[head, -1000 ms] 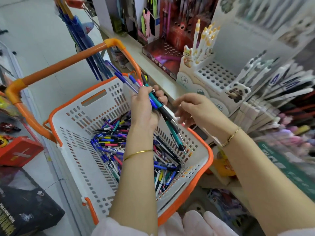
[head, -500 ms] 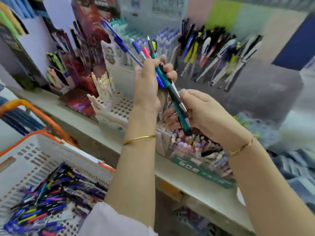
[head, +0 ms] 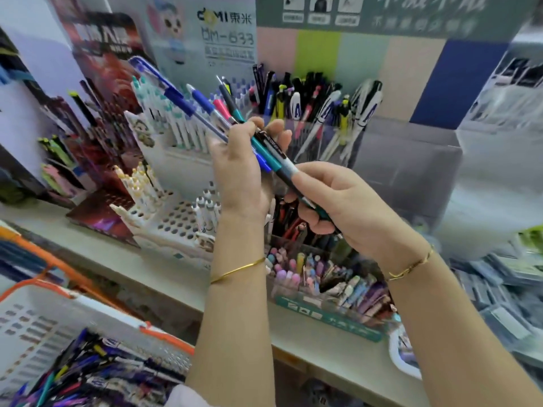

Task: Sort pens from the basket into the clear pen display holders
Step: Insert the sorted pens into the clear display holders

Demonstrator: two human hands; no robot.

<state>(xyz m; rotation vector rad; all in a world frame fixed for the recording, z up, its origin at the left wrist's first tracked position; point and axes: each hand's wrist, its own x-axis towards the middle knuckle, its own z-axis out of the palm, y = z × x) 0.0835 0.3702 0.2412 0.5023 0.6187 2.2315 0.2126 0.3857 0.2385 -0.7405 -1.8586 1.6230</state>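
Observation:
My left hand point(head: 239, 168) grips a bundle of pens point(head: 188, 108), blue, pink and teal, fanned up to the left in front of the shelf. My right hand point(head: 338, 207) pinches the lower end of one teal and black pen point(head: 280, 158) that still lies in the bundle. Behind my hands stands a clear pen display holder point(head: 390, 148) with several black, white and yellow pens upright in it. The white basket with an orange rim point(head: 164, 337) sits at the lower left, with many mixed pens point(head: 88, 374) piled inside.
A white perforated pen stand point(head: 176, 218) with cartoon figures sits on the shelf point(head: 164, 277) to the left. A low clear box of pastel pens point(head: 323, 286) lies under my right wrist. Dark red display cards stand at the far left.
The view has swung up from the basket to the shelf displays. Both hands rose with the pen bundle, and my right hand slid down to the teal pen's lower end.

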